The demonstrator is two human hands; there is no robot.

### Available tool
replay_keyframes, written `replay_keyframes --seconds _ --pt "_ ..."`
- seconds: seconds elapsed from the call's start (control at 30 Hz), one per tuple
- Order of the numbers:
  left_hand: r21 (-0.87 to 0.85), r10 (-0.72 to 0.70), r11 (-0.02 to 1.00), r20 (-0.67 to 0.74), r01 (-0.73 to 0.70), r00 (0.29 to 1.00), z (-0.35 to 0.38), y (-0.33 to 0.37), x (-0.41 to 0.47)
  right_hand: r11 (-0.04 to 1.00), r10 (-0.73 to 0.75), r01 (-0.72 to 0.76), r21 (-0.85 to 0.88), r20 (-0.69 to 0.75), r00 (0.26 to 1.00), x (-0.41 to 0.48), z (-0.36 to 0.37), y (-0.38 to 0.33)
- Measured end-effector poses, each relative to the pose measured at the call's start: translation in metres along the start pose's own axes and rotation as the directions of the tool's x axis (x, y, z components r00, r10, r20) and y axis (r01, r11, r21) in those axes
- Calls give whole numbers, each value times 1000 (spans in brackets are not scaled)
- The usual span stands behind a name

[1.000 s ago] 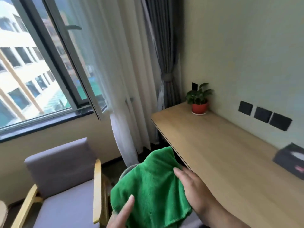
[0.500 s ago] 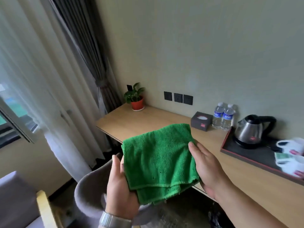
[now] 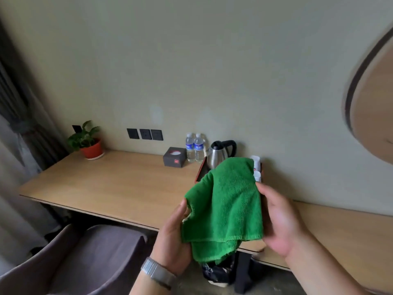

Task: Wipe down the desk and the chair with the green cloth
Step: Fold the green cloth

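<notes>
A folded green cloth (image 3: 225, 205) hangs in the air in front of me, above the front edge of the long wooden desk (image 3: 110, 186). My left hand (image 3: 174, 237) grips its lower left edge, thumb on top. My right hand (image 3: 278, 222) holds the cloth's right side, fingers behind it. A grey upholstered chair (image 3: 80, 258) stands at the lower left, pushed partly under the desk.
On the desk against the wall stand a potted plant (image 3: 88, 141), a dark tissue box (image 3: 174, 160), two water bottles (image 3: 194, 147), and a tray with a steel kettle (image 3: 219, 153) and white cups, partly hidden by the cloth. A black bin (image 3: 219, 271) sits under the desk.
My view has swung right from the window and armchair to face the desk. Both hands have kept hold of the cloth, which is now folded narrower and held over the tray end.
</notes>
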State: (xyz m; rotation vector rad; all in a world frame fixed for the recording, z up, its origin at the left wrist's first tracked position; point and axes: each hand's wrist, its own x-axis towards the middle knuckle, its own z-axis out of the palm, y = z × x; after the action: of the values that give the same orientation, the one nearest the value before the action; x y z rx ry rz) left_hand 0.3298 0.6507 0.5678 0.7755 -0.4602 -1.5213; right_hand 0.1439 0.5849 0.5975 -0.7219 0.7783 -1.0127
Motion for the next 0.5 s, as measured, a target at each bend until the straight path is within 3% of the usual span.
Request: replay_keyframes --seconds 0.13,0.27,0.43,0.5 --pt "50 -12 999 -29 13 1000 72 -57 28 999 -44 40 -31 -144 989 -24 -85 -40" --pt "24 16 1000 -8 -15 1000 137 -115 51 981 -162 117 -152 -328 930 -40 -172 -79" --pt "175 0 985 83 -15 997 188 -179 80 879 -365 224 -421 -292 884 -40 -261 -110" --pt "278 15 960 47 -27 999 198 -201 95 838 -413 220 -500 -315 855 -37 -290 -117"
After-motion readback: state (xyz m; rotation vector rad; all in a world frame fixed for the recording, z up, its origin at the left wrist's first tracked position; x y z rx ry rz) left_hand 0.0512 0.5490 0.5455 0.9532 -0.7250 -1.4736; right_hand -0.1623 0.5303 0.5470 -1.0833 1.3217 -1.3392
